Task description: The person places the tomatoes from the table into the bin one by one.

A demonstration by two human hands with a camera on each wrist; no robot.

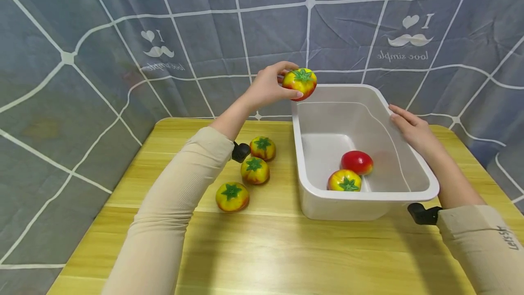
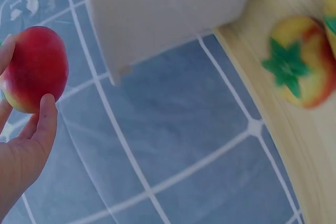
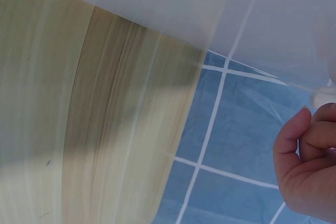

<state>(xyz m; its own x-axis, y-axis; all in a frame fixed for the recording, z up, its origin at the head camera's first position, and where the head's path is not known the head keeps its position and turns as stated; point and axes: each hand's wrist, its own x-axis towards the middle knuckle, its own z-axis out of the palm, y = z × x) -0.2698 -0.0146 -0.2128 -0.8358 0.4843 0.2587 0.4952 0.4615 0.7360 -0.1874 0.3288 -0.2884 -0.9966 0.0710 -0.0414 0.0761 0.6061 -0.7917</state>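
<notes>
My left hand (image 1: pixel 272 86) holds a tomato-like toy fruit (image 1: pixel 301 82) up in the air, beside the far left corner of a white plastic bin (image 1: pixel 304 181). Its fingers and thumb pinch the fruit; the left wrist view shows the fruit's smooth red underside (image 2: pixel 41 69). At the bin's right rim, my right hand (image 1: pixel 415 133) grips the edge with curled fingers (image 3: pixel 294 132), partly cut off in the right wrist view. Inside the bin lie one toy fruit (image 1: pixel 345 180) with its green leaf top showing and another red one (image 1: pixel 357 162) turned over.
Three more toy fruits, a near one (image 1: pixel 232 197), a middle one (image 1: pixel 255 170) and a far one (image 1: pixel 262 148), sit left of the bin on the wooden table (image 1: pixel 262 254). A grey-blue checked curtain (image 1: pixel 213 49) hangs behind and along the left side.
</notes>
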